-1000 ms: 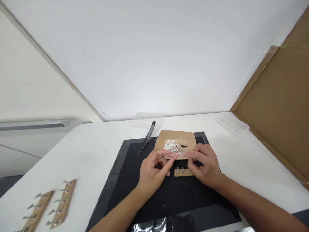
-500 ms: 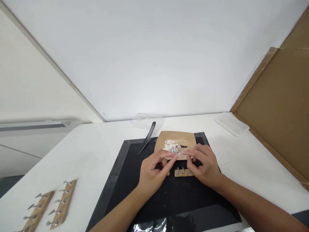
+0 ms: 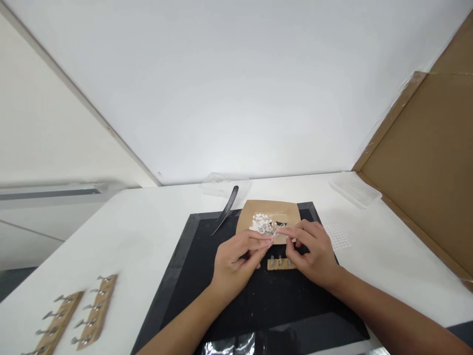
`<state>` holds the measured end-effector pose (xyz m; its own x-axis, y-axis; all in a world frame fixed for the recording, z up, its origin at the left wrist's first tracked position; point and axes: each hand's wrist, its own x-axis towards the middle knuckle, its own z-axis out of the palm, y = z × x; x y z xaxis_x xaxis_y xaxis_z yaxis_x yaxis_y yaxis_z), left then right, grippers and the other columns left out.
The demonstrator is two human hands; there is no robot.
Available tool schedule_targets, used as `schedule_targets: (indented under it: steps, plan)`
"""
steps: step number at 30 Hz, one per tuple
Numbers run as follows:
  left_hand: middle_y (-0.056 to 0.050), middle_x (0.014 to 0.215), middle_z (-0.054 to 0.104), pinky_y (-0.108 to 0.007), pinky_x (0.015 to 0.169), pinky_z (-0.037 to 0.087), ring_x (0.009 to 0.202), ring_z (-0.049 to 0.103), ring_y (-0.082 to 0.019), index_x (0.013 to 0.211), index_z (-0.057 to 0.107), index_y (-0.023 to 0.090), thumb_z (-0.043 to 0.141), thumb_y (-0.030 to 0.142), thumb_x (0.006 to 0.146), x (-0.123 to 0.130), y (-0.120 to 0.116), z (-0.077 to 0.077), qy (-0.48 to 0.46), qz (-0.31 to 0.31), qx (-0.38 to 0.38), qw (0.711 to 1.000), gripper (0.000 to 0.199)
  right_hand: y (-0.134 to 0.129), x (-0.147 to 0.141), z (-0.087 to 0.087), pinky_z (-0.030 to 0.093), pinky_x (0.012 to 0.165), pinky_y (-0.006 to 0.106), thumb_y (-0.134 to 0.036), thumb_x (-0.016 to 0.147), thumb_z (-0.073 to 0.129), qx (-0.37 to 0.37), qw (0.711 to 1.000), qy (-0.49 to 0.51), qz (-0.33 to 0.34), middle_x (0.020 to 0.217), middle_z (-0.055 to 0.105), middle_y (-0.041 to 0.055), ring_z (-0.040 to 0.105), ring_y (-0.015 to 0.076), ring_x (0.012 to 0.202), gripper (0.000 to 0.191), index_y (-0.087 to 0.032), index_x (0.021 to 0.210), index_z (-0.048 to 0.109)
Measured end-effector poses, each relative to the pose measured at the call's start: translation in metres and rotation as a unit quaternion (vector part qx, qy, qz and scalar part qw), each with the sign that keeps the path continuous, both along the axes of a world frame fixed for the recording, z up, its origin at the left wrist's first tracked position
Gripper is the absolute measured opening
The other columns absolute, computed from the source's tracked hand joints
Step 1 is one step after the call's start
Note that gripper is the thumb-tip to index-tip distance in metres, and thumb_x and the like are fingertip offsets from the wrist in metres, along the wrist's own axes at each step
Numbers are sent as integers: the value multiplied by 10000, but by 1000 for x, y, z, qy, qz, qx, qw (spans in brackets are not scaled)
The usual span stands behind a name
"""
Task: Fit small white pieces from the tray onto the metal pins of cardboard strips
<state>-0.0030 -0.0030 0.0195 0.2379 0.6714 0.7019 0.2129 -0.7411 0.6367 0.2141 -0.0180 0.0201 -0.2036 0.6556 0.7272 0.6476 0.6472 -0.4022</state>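
Note:
Thumb and fingers of my left hand are pinched on a small pale strip, too small to name surely. My right hand touches the strip's other side with its index fingertip, its thumb lower and apart. Behind the fingertips lies a brown paper tray with a pile of small white pieces and a small black piece. Below the fingers, a short brown strip with several clear upright pieces rests on the black mat, partly covered by my right hand.
Black tweezers lie across the mat's back edge near a clear plastic bag. At right are a clear lid and a sheet of white dots. Two brown strips with metal pieces lie at left. Cardboard stands at right.
The small pale strip between my fingertips now shows longer, reaching up over the tray by the black piece. My left fingertips have closed together more. My right hand has barely moved.

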Motion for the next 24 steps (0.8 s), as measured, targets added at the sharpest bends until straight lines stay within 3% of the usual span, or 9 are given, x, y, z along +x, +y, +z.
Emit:
schedule_targets:
  steps: [4, 15, 24]
  plan:
    - [-53, 1045, 816, -181, 490, 563, 478, 644, -46, 920, 801, 208, 728, 90, 936, 0, -2, 3, -12, -13, -31, 999, 140, -1, 0, 0, 422, 705, 332, -59, 916, 612, 3, 1000, 3, 1, 809, 650, -32, 593, 116, 641, 433, -284, 1263, 738]
    - [-36, 1005, 846, -211, 528, 615, 452, 663, -66, 848, 807, 209, 754, 140, 937, 0, -5, -1, -6, 34, -62, 997, 125, -1, -1, -2, 414, 689, 328, -75, 931, 608, -2, 1000, -1, -9, 825, 667, -23, 562, 111, 615, 403, -275, 1258, 733]
    - [-44, 1022, 839, -205, 532, 615, 536, 700, -84, 829, 775, 198, 742, 113, 935, 1, -3, -1, 15, 21, 2, 1000, 140, 2, 2, -1, 396, 687, 323, -76, 929, 616, 0, 1000, -14, 2, 823, 666, -22, 589, 113, 653, 339, -275, 1163, 759]
